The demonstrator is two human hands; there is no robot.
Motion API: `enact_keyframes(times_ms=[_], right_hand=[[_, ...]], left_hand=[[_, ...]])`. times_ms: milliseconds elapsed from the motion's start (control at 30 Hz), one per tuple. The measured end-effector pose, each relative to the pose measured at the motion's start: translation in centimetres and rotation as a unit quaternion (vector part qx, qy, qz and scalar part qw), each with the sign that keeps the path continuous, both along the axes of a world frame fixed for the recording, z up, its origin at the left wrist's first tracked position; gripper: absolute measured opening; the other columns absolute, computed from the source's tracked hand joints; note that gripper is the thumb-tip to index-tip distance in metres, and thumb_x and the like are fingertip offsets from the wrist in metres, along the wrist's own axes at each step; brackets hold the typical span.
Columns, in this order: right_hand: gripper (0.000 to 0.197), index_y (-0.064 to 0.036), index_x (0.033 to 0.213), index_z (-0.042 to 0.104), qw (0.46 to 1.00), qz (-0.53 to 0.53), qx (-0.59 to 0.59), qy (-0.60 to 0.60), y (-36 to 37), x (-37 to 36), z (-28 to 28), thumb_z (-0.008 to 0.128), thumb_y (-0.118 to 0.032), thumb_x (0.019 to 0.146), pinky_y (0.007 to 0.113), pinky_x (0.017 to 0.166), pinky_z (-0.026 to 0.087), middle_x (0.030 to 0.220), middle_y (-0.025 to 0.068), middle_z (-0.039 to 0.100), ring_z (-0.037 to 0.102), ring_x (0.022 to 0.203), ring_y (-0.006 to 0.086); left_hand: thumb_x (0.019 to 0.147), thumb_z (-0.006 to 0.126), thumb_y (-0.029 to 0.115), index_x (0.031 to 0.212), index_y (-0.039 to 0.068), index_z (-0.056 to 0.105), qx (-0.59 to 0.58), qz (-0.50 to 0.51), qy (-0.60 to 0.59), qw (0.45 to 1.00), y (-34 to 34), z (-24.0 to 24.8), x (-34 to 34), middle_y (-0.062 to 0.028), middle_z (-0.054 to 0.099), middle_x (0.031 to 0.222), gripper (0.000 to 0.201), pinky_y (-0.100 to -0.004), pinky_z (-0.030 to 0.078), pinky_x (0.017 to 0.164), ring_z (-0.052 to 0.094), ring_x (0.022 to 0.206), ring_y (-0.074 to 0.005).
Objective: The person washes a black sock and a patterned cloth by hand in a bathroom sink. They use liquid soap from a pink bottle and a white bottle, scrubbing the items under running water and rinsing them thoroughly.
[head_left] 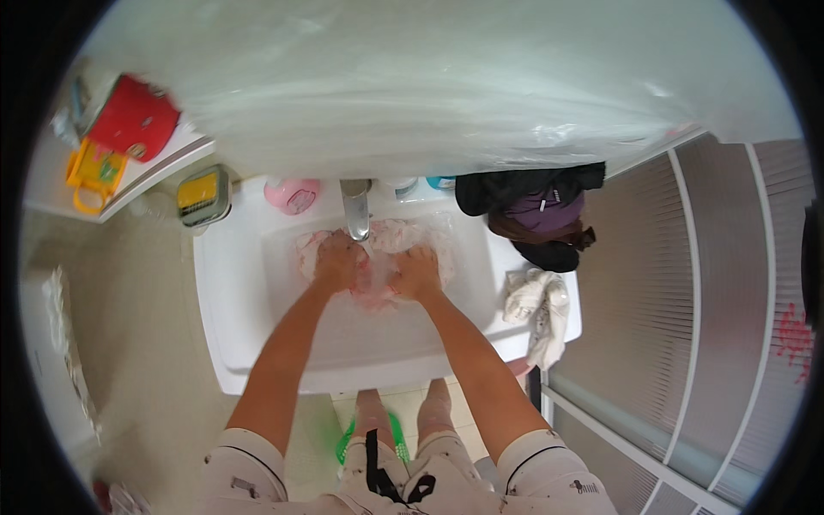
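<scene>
Both my hands are down in the white washbasin (257, 292), under the metal faucet (354, 209). My left hand (338, 259) grips a wet white cloth with a pinkish-red pattern (396, 233) on its left side. On the right side of the same cloth, my right hand (415, 271) has its fingers bent into the fabric. Water runs from the spout between the hands. The cloth lies bunched in shallow water, and the fingertips are partly hidden in it.
Dark clothes (536, 210) and a crumpled whitish cloth (541, 309) lie on the basin's right rim. A pink container (292, 196) stands on the back rim, a soap box (204, 196) at the left corner. A red pouch (136, 118) rests on the left shelf. Ribbed sliding panels (631, 275) stand right.
</scene>
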State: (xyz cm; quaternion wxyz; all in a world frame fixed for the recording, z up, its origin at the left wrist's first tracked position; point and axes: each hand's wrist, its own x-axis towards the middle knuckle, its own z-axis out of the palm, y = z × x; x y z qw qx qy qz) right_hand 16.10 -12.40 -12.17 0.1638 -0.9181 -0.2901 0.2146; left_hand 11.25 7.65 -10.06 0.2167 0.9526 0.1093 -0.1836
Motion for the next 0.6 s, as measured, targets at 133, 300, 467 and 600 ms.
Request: enact_keyframes(times_ms=[133,300,467,600], right_hand=[[0.056,-0.0123,0.13,0.056,0.981,-0.153,0.067,-0.098,-6.8,-4.7,0.6,0.067,-0.018,0.076,0.049,0.107,0.036,0.132,0.017,0.058,0.052,0.12,0.0344],[0.068,-0.0141,0.142,0.048,0.866,-0.334,0.235,0.29,-11.7,-5.2,4.6,0.061,0.0,0.078,0.042,0.078,0.054,0.13,0.0104,0.057,0.061,0.11,0.0255],[0.076,-0.0111,0.146,0.045,0.722,-0.307,0.452,0.425,-8.0,-4.4,18.7,0.044,0.019,0.077,0.032,0.072,0.055,0.129,0.0079,0.057,0.061,0.102,0.0184],[0.074,-0.002,0.144,0.047,0.711,-0.184,0.561,0.383,-6.8,-1.9,32.3,0.043,0.023,0.074,0.031,0.08,0.055,0.136,0.0105,0.055,0.063,0.103,0.0177]], left_hand=[[0.082,0.063,0.009,0.123,0.012,0.06,-0.049,-0.04,-0.109,0.992,4.0,-1.2,-7.9,-0.0204,0.053,0.133,0.041,-0.0447,0.039,0.109,0.044,0.132,-0.0369],[0.089,0.054,0.01,0.108,0.009,0.06,-0.293,0.26,0.056,0.919,4.1,4.4,-14.0,-0.0136,0.06,0.124,0.02,-0.0532,0.045,0.104,0.05,0.129,-0.0319],[0.093,0.047,0.007,0.106,0.006,0.052,-0.636,0.407,-0.089,0.65,4.8,15.4,-15.6,-0.0099,0.059,0.107,0.013,-0.0493,0.055,0.088,0.063,0.1,-0.0259],[0.094,0.05,0.01,0.098,0.006,0.052,-0.637,0.334,-0.251,0.648,5.7,27.0,-14.4,-0.009,0.06,0.107,0.006,-0.0424,0.058,0.088,0.063,0.099,-0.0212]])
